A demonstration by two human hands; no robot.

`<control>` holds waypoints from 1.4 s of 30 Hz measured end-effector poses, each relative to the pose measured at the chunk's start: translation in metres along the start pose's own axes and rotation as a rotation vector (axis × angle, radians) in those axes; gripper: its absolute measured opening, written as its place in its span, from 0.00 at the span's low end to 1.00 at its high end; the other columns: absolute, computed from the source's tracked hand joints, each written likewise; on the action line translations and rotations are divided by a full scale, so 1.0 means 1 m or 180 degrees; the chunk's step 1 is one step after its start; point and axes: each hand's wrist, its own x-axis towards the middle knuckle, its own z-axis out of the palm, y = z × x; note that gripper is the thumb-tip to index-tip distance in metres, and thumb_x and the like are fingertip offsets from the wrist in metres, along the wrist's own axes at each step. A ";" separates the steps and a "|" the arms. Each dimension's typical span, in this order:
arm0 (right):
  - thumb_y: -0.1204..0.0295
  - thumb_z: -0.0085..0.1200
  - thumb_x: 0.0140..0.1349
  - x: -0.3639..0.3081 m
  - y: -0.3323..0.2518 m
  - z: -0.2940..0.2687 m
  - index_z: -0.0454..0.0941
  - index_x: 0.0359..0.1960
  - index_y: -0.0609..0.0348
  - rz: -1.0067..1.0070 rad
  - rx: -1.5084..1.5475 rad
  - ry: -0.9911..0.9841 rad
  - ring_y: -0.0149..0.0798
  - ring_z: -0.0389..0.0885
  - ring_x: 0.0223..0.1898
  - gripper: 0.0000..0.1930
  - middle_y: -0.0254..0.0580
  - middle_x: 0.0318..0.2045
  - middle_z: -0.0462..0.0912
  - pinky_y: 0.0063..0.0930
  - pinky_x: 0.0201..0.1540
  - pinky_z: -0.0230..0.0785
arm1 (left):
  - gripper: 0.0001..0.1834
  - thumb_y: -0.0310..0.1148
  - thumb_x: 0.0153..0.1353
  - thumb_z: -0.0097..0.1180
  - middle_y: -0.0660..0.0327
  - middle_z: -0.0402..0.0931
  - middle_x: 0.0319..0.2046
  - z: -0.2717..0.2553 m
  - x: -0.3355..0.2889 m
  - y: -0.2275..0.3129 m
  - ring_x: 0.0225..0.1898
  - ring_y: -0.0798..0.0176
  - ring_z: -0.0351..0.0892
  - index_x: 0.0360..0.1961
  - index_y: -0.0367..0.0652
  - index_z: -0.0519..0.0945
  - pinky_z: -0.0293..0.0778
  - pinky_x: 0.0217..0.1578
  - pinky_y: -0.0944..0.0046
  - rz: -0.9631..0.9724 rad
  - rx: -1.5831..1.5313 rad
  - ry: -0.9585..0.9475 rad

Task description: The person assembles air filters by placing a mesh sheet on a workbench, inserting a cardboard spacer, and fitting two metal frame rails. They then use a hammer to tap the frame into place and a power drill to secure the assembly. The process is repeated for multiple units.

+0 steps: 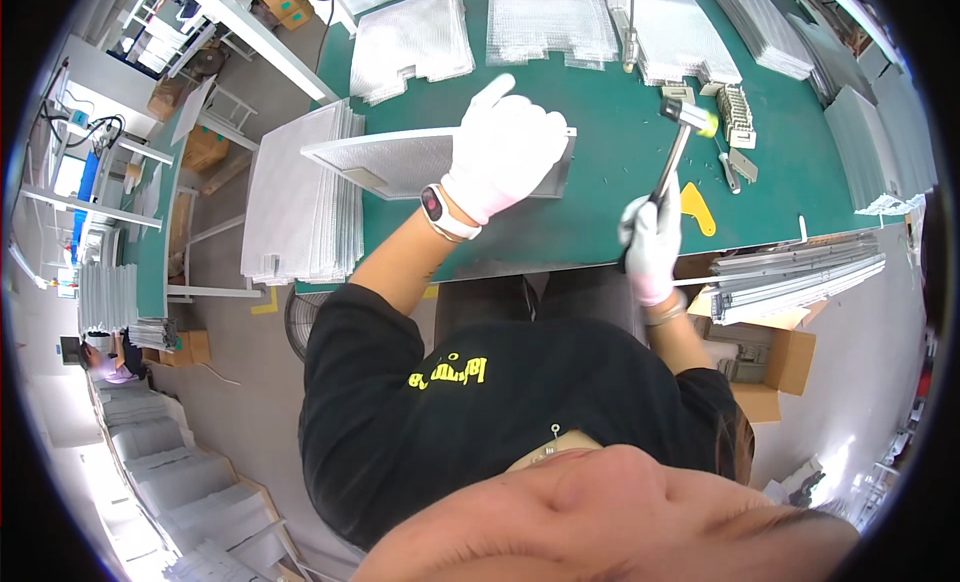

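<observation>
My left hand (505, 152), in a white glove, is closed over the upper edge of a framed mesh panel (405, 164). The panel has a light metal frame and stands tilted on the green tabletop; the fingertips on its far side are hidden. My right hand (655, 247), gloved too, grips a mallet (672, 160) by its dark handle. Its head, grey with a yellow-green face, is raised above the table, apart from the panel. To the right of the mallet lie a yellow scraper (697, 210) and a screwdriver (730, 174).
Stacks of mesh sheets (410, 42) line the table's far side, with another stack (305, 192) at its left. Beige plastic pieces (737, 117) sit right of the mallet head. Metal frame strips (800, 277) lie at the near right, above an open cardboard box (790, 367).
</observation>
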 end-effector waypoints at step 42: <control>0.78 0.55 0.63 0.040 -0.142 -0.058 0.68 0.71 0.56 -0.1819 -0.3509 -0.1779 0.49 0.81 0.28 0.31 0.53 0.34 0.83 0.35 0.36 0.76 | 0.16 0.41 0.36 0.74 0.68 0.68 0.17 0.042 -0.003 0.015 0.21 0.59 0.69 0.20 0.52 0.77 0.64 0.31 0.57 -0.0243 -0.0875 0.1211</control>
